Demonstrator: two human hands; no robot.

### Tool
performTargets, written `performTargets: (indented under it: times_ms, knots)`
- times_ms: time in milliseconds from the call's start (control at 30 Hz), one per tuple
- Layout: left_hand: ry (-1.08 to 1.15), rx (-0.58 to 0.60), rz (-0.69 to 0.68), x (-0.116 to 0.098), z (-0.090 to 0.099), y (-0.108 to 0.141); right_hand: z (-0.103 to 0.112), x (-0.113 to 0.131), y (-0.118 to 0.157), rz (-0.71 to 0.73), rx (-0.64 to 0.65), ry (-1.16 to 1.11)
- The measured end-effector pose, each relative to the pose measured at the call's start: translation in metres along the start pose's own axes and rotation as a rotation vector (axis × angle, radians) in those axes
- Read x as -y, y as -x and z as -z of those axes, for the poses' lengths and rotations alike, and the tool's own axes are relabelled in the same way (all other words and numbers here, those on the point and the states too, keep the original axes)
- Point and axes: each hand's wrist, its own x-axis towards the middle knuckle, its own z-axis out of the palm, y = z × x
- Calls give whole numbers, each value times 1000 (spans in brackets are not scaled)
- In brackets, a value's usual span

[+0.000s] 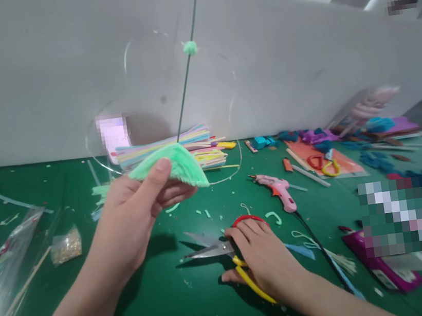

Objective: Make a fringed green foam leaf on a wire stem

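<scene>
My left hand pinches a mint-green fuzzy piece, shaped like a folded fan and apparently made of pipe cleaners. From its top edge a thin dark stem rises at a slant; I cannot tell whether the two are joined. Higher on the stem sits a small green fuzzy tuft. Low over the green table, my right hand grips a pair of scissors by red and yellow handles. The blades are parted, point left, and have nothing between them.
Behind my left hand lie bundles of pastel pipe cleaners and a phone against the grey wall. A pink glue gun with a black cord lies right of centre. Further right are a purple packet and an orange sheet.
</scene>
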Motion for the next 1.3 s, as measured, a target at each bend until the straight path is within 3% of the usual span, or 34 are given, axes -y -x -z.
performTargets:
  times_ms: [100,233,300,400,467,567,700,867,1067,1300]
  knots:
    - [-42,3,49,-1,2,1,2,3,-4,-37,137,-30]
    - [-140,59,74,2,6,3,33,4,-14,-17,277,-217]
    - [-182,86,67,6,8,4,51,6,-25,-117,177,-414]
    - [-186,134,64,12,6,3,65,14,-42,-233,-133,-978]
    - [-156,183,60,15,4,2,64,21,-50,-238,-271,-1282]
    - [-114,220,80,19,1,1,57,31,-57,-252,-397,-1503]
    - [-149,213,65,21,2,3,57,37,-59,-253,-506,-1555]
    - [-287,29,-25,24,-1,10,72,40,-57,-196,-497,-1502]
    - [-209,30,-151,27,-14,14,72,43,-50,-175,-445,-1572]
    - [-265,7,-159,30,-16,18,68,45,-49,-227,-446,-1687]
